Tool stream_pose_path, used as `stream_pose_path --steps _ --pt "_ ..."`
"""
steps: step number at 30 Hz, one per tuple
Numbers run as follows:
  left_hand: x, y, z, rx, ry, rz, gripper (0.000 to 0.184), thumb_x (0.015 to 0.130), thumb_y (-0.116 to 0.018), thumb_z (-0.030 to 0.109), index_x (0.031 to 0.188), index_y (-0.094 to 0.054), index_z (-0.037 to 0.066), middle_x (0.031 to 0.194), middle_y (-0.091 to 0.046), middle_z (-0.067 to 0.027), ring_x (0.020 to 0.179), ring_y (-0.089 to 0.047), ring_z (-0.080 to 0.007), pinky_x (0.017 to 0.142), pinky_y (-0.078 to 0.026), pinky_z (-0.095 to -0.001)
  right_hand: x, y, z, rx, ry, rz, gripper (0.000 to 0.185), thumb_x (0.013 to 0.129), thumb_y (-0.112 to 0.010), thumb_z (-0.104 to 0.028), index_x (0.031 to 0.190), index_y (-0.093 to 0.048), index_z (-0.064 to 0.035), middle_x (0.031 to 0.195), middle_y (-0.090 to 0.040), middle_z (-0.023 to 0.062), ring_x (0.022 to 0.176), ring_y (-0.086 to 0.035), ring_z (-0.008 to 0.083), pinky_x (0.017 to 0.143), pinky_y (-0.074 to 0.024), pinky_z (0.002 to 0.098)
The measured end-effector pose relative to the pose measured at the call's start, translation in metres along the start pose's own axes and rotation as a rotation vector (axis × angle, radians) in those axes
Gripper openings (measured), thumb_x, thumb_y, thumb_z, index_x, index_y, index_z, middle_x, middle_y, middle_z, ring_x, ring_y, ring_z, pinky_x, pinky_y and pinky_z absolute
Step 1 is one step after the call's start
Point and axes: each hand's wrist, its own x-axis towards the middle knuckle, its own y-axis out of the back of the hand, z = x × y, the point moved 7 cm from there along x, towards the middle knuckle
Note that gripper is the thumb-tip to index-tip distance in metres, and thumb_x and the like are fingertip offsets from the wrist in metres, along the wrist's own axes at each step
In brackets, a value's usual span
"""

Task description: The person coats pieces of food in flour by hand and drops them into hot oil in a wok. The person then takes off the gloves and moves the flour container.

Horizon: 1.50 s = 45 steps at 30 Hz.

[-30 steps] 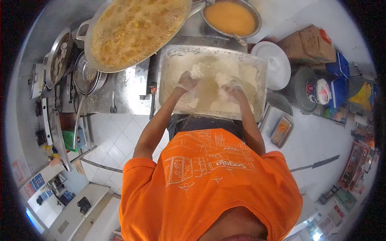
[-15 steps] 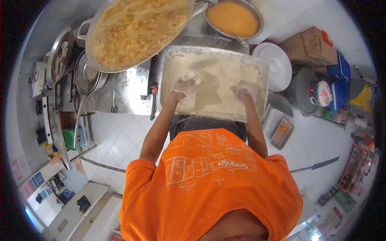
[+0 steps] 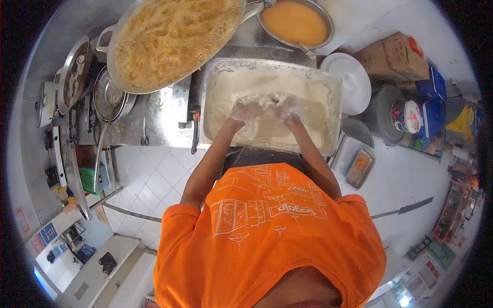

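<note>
A large rectangular metal tray (image 3: 334,115) holds a wide bed of pale flour (image 3: 303,77). My left hand (image 3: 247,114), in a clear plastic glove dusted white, curls around a flour-coated lump (image 3: 251,98) over the middle of the tray. Close beside it, my right hand (image 3: 285,110), gloved the same way, has its fingers bent around the lump's other side. The two hands nearly meet. Flour and gloves blur the outline, so the kind of food inside the coating cannot be made out.
Bubbling oil fills a big pan (image 3: 177,43) beyond the tray's left corner. A bowl of orange liquid (image 3: 295,23) stands at the back. Scissors (image 3: 144,132) lie on the steel counter (image 3: 164,110). At right are a white round lid (image 3: 349,84) and a small food tray (image 3: 360,168).
My right hand has moved left across the flour to join my left hand, which has shifted slightly right. The hands were well apart before; now they come together at the lump.
</note>
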Motion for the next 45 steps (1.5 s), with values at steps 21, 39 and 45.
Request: stream_pose_path --steps 21,39,45 --pt "-0.01 0.092 0.038 -1.036 0.081 0.652 0.024 0.074 -0.065 0.016 0.096 -0.063 0.004 0.091 -0.064 -0.0073 0.081 -0.061 -0.0172 0.071 -0.048 -0.0273 -0.008 0.019 0.004 1.666 0.196 -0.064 0.034 0.087 -0.04 -0.011 0.114 -0.043 0.0091 0.112 -0.05 0.0184 0.095 -0.055 0.0234 0.084 -0.0479 0.0318" --pt "0.001 0.088 0.028 -1.186 0.321 0.886 0.015 0.079 -0.06 0.009 0.089 -0.062 -0.001 0.081 -0.063 -0.006 0.072 -0.059 -0.0117 0.061 -0.047 -0.0242 -0.026 0.066 -0.057 0.318 0.076 0.482 0.019 0.077 -0.062 -0.013 0.091 -0.06 0.0014 0.083 -0.061 0.0043 0.073 -0.057 0.0126 0.061 -0.0453 0.0267" --pt "0.005 0.089 0.058 -1.606 0.143 0.491 0.024 0.077 -0.062 0.009 0.095 -0.058 -0.007 0.086 -0.062 -0.0094 0.073 -0.059 -0.015 0.061 -0.048 -0.0256 -0.027 0.051 -0.034 0.977 0.124 0.321 0.045 0.088 -0.039 -0.036 0.114 -0.047 0.0002 0.105 -0.054 0.0123 0.096 -0.053 0.0214 0.08 -0.0465 0.0299"
